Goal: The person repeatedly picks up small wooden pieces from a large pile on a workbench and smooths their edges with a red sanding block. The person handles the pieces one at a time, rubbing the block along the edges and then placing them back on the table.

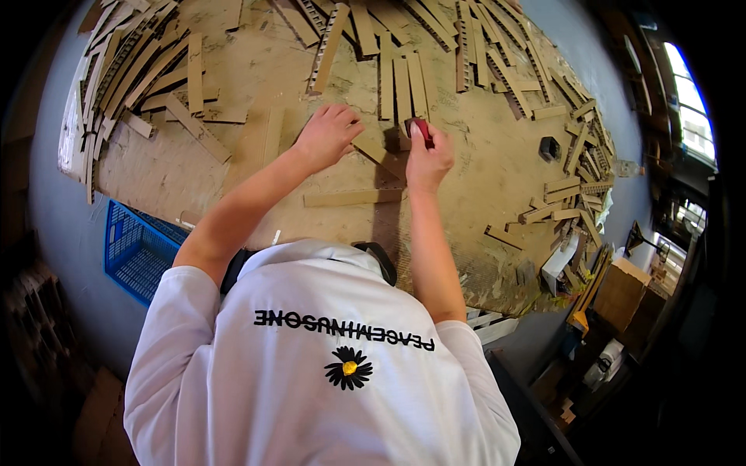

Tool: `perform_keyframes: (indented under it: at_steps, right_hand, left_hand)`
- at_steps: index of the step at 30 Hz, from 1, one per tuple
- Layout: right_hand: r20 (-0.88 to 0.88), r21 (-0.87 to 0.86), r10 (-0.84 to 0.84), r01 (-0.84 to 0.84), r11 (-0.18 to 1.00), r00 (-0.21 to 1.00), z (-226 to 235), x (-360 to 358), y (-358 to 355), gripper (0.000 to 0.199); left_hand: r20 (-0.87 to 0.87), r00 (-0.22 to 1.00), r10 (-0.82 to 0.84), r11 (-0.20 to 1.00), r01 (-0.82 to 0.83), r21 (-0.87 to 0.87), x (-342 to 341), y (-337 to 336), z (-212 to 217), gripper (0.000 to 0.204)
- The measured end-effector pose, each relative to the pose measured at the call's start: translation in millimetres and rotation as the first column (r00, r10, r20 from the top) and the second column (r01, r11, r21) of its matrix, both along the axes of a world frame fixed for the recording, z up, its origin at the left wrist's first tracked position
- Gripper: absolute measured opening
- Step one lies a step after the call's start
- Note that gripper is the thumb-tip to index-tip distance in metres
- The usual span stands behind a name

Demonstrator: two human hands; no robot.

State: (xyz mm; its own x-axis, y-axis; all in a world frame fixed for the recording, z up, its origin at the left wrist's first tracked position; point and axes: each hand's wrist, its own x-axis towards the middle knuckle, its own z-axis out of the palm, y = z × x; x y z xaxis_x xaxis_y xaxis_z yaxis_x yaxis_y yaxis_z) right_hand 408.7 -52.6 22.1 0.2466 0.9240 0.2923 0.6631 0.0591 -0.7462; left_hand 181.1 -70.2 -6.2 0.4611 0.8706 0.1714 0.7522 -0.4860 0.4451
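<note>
My right hand (432,159) is closed around a small dark red object (421,130), its thumb pressed along the top. The fingers cover much of it, so its exact kind is unclear. To the left, my left hand (326,136) is over the table, its fingers apart and loosely bent, with nothing visible in them. A narrow cardboard strip (377,159) lies slantwise between the hands, one end close to my left fingertips. Nearer to me, another cardboard strip (353,197) lies crosswise. Upright strips (402,87) lie side by side just beyond my right hand.
Cardboard strips (132,78) are heaped along the brown worktable's (256,186) left, far and right sides. A dark hexagonal piece (549,148) sits at the right. A blue plastic basket (136,248) stands below the table's left edge. Cardboard boxes (622,291) stand at the right.
</note>
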Motion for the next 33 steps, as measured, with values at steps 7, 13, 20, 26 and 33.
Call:
perform_keyframes:
  at_steps: [7,13,20,26,33]
  right_hand:
    - [0.022,-0.169,0.198,-0.192,0.967,0.980,4,-2,-50,0.012]
    - [0.024,-0.111,0.247,-0.243,0.964,0.969,-7,-18,-54,0.012]
    - [0.126,-0.117,0.271,-0.257,0.959,0.954,-11,-26,-46,0.012]
    - [0.113,-0.136,0.271,-0.255,0.957,0.956,-9,-24,-49,0.014]
    - [0.207,-0.058,0.265,-0.258,0.964,0.942,-18,-28,-47,0.016]
  left_hand:
    - [0.016,1.000,0.009,0.999,-0.009,-0.033,-6,1,-6,0.045]
    - [0.010,1.000,0.009,0.999,-0.008,-0.039,-7,1,-10,0.046]
    - [-0.042,0.998,-0.042,0.993,0.037,-0.111,-6,10,3,0.040]
    - [0.011,0.997,-0.072,0.899,0.070,-0.433,9,85,35,0.034]
    - [-0.384,0.898,-0.216,0.971,0.239,0.012,87,161,41,0.018]
